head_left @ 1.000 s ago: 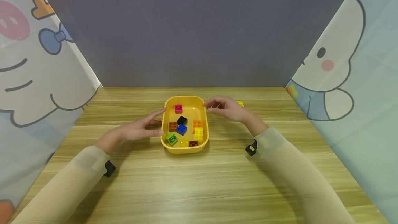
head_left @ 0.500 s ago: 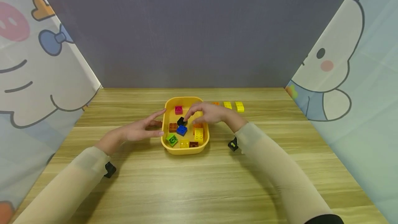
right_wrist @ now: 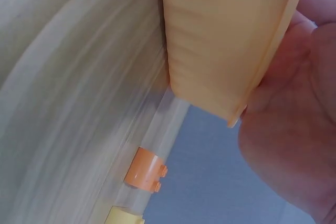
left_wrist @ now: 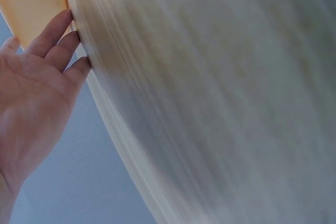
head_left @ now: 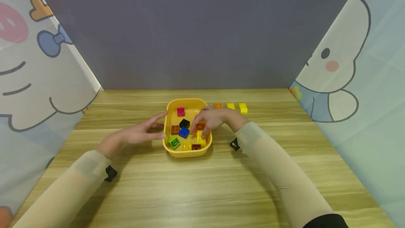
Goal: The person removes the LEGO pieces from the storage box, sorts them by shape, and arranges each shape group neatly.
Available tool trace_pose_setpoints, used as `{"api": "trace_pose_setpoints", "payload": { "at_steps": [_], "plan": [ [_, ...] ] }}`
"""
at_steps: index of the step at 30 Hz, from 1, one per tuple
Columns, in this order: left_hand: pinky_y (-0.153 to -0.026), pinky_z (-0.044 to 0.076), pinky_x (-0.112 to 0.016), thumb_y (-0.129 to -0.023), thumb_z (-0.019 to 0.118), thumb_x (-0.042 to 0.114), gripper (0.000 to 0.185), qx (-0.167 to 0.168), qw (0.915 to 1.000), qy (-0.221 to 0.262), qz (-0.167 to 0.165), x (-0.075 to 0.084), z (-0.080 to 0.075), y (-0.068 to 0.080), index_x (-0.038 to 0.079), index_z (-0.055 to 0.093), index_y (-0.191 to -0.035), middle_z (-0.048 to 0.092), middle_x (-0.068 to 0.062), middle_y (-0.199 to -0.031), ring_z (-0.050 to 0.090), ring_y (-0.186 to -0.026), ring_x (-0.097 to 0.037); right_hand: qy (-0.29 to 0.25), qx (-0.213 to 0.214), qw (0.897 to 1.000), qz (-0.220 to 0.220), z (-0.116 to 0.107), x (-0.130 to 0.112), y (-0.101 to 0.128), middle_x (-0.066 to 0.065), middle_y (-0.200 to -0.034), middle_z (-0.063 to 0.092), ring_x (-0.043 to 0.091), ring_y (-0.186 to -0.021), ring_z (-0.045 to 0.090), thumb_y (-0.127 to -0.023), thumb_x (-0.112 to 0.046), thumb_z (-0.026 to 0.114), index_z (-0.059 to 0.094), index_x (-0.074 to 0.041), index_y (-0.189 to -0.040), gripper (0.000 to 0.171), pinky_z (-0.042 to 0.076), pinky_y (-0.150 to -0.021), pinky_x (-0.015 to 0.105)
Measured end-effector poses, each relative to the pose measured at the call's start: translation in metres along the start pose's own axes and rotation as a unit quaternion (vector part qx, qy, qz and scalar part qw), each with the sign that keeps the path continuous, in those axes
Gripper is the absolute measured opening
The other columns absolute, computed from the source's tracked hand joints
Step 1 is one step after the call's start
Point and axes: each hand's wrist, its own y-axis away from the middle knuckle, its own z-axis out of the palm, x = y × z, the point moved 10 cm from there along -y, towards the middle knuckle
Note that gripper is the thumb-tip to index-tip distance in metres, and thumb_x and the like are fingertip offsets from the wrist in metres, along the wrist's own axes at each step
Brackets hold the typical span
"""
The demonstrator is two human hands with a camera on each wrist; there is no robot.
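Observation:
A yellow tray (head_left: 186, 100) on the wooden table holds several bricks: pink (head_left: 181, 112), black (head_left: 184, 123), brown (head_left: 175, 129), blue (head_left: 184, 132), green (head_left: 174, 142) and a long yellow one (head_left: 201, 139). My left hand (head_left: 157, 126) lies with straight fingers against the tray's left wall; in the left wrist view its fingertips (left_wrist: 71, 38) touch the tray (left_wrist: 29, 1). My right hand (head_left: 204, 122) reaches down into the tray, fingers curled around an orange brick (head_left: 200, 126) that it partly hides. The right wrist view shows only the palm (right_wrist: 294, 145) beside the tray wall (right_wrist: 226, 40).
Three bricks stand in a row on the table right of the tray: orange (head_left: 218, 106), yellow (head_left: 231, 106), yellow (head_left: 243, 108). The orange one (right_wrist: 144, 169) also shows in the right wrist view. Cartoon curtains close both sides; a grey wall stands behind.
My right hand has moved left from the row of bricks beside the tray, over the rim and down onto the orange brick inside. The left hand has stayed put.

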Motion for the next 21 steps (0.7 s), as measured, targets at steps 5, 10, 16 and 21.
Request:
{"api": "trace_pose_setpoints", "payload": {
  "at_steps": [5,10,16,21],
  "plan": [
    [-0.127,0.024,-0.081,-0.107,0.069,0.051,0.097,-0.001,1.0,0.007,0.003,-0.0003,0.0009,-0.0011,0.042,0.003,-0.177,0.041,-0.027,-0.172,0.037,-0.161,-0.052,0.022,0.019,1.0,0.001,-0.0002,0.0002,-0.0021,-0.013,-0.143,0.072,0.016,-0.145,0.057,-0.104,-0.032,0.078,0.08,-0.031,-0.13,0.026,-0.001,-0.138,0.058],
    [-0.126,0.025,-0.081,-0.107,0.069,0.051,0.097,-0.001,1.0,0.003,0.004,0.0006,0.0014,-0.0017,0.04,0.002,-0.177,0.042,-0.029,-0.172,0.038,-0.16,-0.054,0.04,0.06,0.997,0.005,-0.0027,0.0013,-0.003,-0.013,-0.134,0.075,0.016,-0.131,0.06,-0.104,-0.039,0.077,0.077,-0.031,-0.128,0.025,0.014,-0.132,0.056],
    [-0.126,0.025,-0.082,-0.107,0.069,0.051,0.097,-0.001,1.0,0.001,0.004,0.0001,0.001,-0.0002,0.042,0.003,-0.177,0.042,-0.028,-0.171,0.038,-0.16,-0.054,0.015,0.086,0.996,0.011,-0.0022,0.0039,-0.0026,-0.014,-0.122,0.073,0.01,-0.119,0.061,-0.103,-0.035,0.08,0.074,-0.03,-0.121,0.021,0.016,-0.13,0.054],
    [-0.125,0.027,-0.082,-0.108,0.068,0.051,0.096,-0.001,1.0,0.001,0.008,-0.0006,0.0017,-0.0015,0.04,0.002,-0.177,0.042,-0.029,-0.171,0.037,-0.16,-0.054,-0.015,0.112,0.994,0.005,-0.0053,0.005,-0.0013,-0.014,-0.127,0.076,0.01,-0.114,0.063,-0.101,-0.032,0.082,0.077,-0.029,-0.128,0.027,0.022,-0.128,0.052]
  ]
}}
